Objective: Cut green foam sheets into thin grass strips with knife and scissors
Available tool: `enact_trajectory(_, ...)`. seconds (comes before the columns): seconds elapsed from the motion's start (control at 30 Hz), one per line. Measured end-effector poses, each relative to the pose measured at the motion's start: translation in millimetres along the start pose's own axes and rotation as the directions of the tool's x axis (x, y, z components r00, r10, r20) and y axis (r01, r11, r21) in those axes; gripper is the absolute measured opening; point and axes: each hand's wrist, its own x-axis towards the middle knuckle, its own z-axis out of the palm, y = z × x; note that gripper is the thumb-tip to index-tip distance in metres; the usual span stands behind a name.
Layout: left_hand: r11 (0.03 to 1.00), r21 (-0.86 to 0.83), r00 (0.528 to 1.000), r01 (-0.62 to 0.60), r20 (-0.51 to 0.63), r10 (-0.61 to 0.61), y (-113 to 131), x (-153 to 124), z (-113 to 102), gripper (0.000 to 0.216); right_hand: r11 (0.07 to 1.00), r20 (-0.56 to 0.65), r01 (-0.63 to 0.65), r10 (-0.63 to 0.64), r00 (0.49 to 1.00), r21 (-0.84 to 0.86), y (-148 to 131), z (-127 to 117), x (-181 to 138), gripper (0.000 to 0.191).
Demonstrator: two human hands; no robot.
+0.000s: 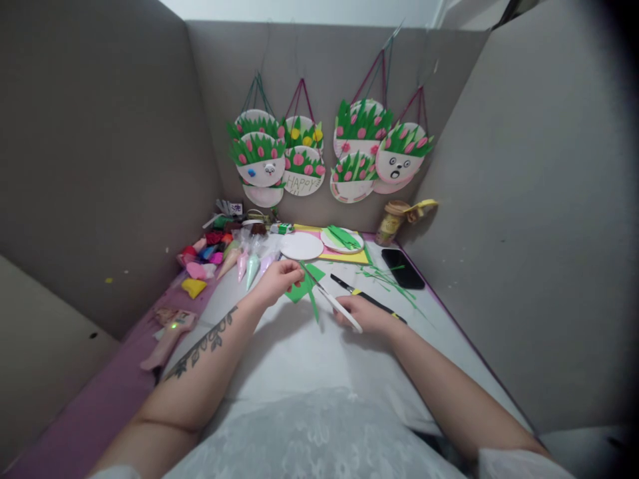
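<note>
My left hand pinches a piece of green paper above the white table. My right hand is closed on the white handles of a pair of scissors, whose blades point up and left into the green paper. A thin green strip hangs from the paper just below the blades. Both hands are over the middle of the table, close together.
A white paper plate and a second plate holding green strips lie on yellow paper behind. A black phone, a jar, green scraps, a black pen and coloured clay and piping bags surround them. Finished plate crafts hang on the cardboard wall.
</note>
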Motion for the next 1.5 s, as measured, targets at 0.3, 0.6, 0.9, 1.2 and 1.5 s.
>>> enact_trajectory(0.3,0.999,-0.046,0.998,-0.007,-0.067,0.004,1,2,-1,0.021,0.99,-0.182,0.004,0.021,0.983,0.141,3,1,3,0.01)
enact_trajectory(0.6,0.969,-0.245,0.961,-0.028,-0.275,-0.042,-4,7,5,0.022,0.911,-0.41,0.161,0.01,0.912,0.381,-11,14,8,0.028)
enact_trajectory(0.9,0.969,-0.242,0.964,-0.043,-0.265,-0.023,-10,5,20,0.026,0.924,-0.553,0.112,0.118,0.825,0.366,-25,23,9,0.022)
enact_trajectory(1.2,0.997,-0.076,1.0,0.01,-0.019,-0.012,-25,-3,36,0.028,0.967,-0.551,0.114,0.031,0.834,0.227,-23,23,7,0.021)
enact_trajectory(1.5,0.979,-0.198,0.973,0.045,-0.215,-0.088,-16,5,22,0.027,0.891,-0.596,-0.296,0.037,0.802,-0.344,0,-6,7,0.03)
